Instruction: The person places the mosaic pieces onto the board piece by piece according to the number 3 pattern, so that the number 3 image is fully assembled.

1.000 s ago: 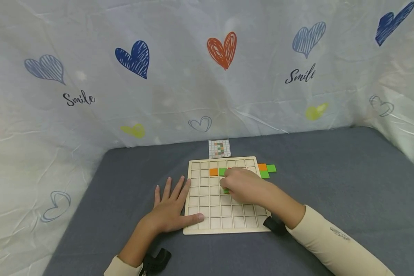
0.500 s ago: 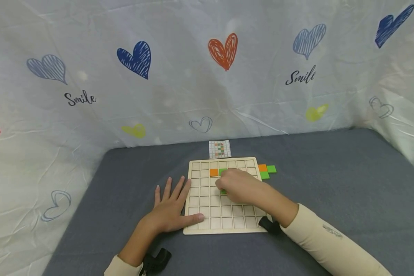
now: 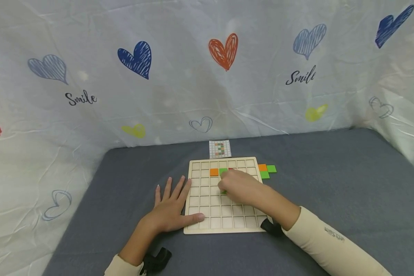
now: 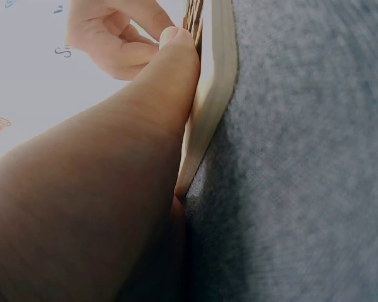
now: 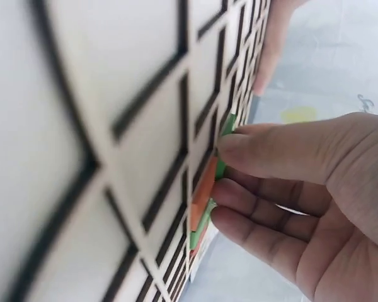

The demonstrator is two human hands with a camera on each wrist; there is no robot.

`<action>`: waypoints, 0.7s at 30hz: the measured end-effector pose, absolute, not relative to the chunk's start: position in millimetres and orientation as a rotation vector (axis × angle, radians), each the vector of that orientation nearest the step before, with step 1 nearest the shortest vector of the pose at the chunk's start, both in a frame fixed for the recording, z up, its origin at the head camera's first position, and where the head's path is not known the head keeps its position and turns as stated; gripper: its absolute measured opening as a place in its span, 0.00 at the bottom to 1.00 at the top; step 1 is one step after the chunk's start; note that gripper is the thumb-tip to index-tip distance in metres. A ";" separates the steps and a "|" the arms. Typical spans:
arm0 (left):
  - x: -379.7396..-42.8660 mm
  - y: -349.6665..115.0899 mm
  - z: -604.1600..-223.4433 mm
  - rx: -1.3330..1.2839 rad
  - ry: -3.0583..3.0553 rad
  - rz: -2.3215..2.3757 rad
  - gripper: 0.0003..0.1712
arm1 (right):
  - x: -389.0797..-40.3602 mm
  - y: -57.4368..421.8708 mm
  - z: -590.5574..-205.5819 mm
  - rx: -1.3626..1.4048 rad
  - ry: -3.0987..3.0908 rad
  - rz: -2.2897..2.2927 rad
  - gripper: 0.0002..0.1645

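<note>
In the head view my right hand [image 3: 239, 186] is over the upper middle of a pale wooden grid board [image 3: 193, 226]. Its thumb and fingers pinch a green square tile [image 5: 226, 143] just above the grid in the right wrist view. An orange tile [image 5: 203, 195], another green tile [image 5: 201, 228] and a bit of red lie in cells beside the fingertips. My left hand [image 3: 170, 212] rests with spread fingers along the board's left side, its thumb on the lower left corner. In the head view an orange tile [image 3: 214, 172] sits on the board; the right hand hides part of that row.
Loose tiles, orange [image 3: 262, 167] and green [image 3: 271, 168], lie by the board's upper right edge. Behind the board is a small card [image 3: 220, 149] printed with a coloured grid pattern. Grey cloth [image 3: 331, 184] covers the table, and a curtain with hearts hangs behind.
My right hand has shifted slightly left over the board, then a touch back to the right, still pinching the green tile. The left hand has stayed in place.
</note>
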State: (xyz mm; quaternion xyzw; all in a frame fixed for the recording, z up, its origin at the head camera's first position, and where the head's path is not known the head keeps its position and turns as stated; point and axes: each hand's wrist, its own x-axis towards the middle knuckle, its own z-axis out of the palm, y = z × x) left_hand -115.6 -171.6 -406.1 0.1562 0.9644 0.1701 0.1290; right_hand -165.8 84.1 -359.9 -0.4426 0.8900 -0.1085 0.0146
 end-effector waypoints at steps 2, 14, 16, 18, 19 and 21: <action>-115.9 -171.4 -406.8 0.443 2.802 0.475 0.67 | -163.8 84.9 -360.4 -1.388 2.784 -0.322 0.17; -117.7 -170.2 -412.3 0.415 2.808 0.430 0.69 | -132.6 101.1 -363.6 -1.424 2.865 -0.177 0.16; -117.2 -169.8 -409.6 0.421 2.805 0.437 0.68 | -129.0 105.1 -364.4 -1.385 2.854 -0.236 0.17; -116.6 -169.5 -407.1 0.425 2.800 0.455 0.68 | -126.5 108.2 -364.6 -1.351 2.841 -0.287 0.17; -116.3 -169.4 -406.1 0.424 2.799 0.458 0.67 | -125.7 109.5 -364.9 -1.343 2.835 -0.304 0.17; -115.6 -169.0 -404.9 0.425 2.800 0.460 0.67 | -125.0 111.5 -366.1 -1.347 2.823 -0.331 0.17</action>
